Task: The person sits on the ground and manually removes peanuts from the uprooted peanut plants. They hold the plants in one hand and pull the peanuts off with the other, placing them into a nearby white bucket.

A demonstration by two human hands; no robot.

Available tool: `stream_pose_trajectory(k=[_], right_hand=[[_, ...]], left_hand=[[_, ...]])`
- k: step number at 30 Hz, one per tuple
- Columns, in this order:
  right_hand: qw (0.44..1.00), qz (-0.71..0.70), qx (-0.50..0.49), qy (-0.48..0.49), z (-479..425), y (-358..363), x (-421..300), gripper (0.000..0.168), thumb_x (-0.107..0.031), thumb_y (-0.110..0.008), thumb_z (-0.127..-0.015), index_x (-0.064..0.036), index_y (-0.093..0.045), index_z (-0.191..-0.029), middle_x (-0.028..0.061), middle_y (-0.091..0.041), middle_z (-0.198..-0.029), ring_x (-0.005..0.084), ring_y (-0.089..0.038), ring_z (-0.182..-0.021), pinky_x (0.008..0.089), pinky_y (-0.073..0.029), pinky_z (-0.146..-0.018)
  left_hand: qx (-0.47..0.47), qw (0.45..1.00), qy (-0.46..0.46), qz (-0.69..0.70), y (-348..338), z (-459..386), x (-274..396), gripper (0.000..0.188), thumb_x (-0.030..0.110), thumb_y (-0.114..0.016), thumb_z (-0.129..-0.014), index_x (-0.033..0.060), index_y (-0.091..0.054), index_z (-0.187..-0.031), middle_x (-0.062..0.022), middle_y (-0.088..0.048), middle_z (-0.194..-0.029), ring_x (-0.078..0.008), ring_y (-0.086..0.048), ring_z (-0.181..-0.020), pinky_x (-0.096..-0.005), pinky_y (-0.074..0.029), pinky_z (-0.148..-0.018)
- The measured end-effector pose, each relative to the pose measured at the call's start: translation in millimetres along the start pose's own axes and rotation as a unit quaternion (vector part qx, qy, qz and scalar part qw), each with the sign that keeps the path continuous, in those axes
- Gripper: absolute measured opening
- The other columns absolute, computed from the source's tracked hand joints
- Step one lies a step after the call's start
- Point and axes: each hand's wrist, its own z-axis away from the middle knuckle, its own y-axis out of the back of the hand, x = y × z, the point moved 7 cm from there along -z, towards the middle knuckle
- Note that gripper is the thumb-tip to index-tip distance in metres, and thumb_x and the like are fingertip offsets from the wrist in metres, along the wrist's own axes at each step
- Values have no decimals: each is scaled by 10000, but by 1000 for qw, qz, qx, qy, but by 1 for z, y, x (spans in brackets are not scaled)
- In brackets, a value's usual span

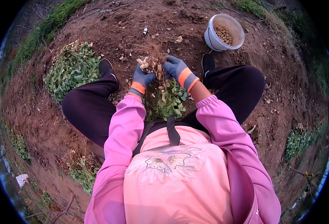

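Both my hands wear grey-blue work gloves with orange-striped cuffs and meet at the root end of an uprooted peanut plant (168, 98). Pale peanut pods (143, 63) hang among its brown roots (152, 51). My left hand (142, 76) is closed around the stem and pods from the left. On the other side, my right hand (175, 67) has its fingers bent in against the roots; its fingertips are partly hidden, so I cannot tell whether it pinches a pod. The green leaves of the plant hang down between my legs.
A white plastic bucket (212, 42) with peanuts (223, 35) in it stands beyond my right shoe (208, 63). A heap of peanut plants (72, 72) lies beside my left leg. More pulled plants (83, 173) lie behind on the left. A small white object (145, 31) rests on the soil ahead.
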Motion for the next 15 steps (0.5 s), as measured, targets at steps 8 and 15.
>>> stream_pose_trajectory(k=[8,15], right_hand=[[983,101,16,150,-7,-7,10,611,-94,-728,-665,49,-453,-1192,115,-562,-1108,147,-527,-978,270,-436,-835],[986,-17,59,157,-18,-8,26,463,-22,-662,-727,40,-491,-1153,93,-589,-1027,131,-561,-872,257,-468,-729]], left_hand=[[-13,998,31,51,-6,-4,-3,651,-76,-651,-555,55,-449,-1160,-74,-573,-1033,-183,-572,-902,-302,-494,-772],[9,1000,7,17,-9,-1,0,487,-94,-619,-592,28,-525,-1054,-64,-603,-983,-182,-592,-878,-289,-500,-765]])
